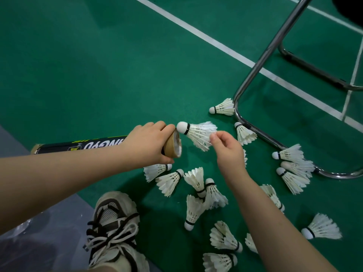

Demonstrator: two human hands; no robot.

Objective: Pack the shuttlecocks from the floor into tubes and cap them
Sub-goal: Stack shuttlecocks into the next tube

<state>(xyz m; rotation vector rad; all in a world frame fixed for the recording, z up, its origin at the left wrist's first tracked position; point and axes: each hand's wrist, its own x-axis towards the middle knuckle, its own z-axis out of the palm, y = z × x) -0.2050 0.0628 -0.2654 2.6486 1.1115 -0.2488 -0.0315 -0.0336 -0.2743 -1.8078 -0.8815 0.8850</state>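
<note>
My left hand (149, 141) grips a black cardboard tube (82, 145) near its open brown mouth, which faces right and shows white feathers inside. My right hand (227, 148) pinches the feather skirt of a white shuttlecock (196, 132), whose cork tip sits just at the tube's upper rim. Several more white shuttlecocks (198, 179) lie scattered on the green floor below and to the right of my hands.
A chrome tubular chair frame (255, 75) stands on the floor at the right, with shuttlecocks against its base. My laced sneaker (114, 228) is at the bottom centre. White court lines (196, 34) cross the floor. Clear plastic lies on a grey mat at the bottom left.
</note>
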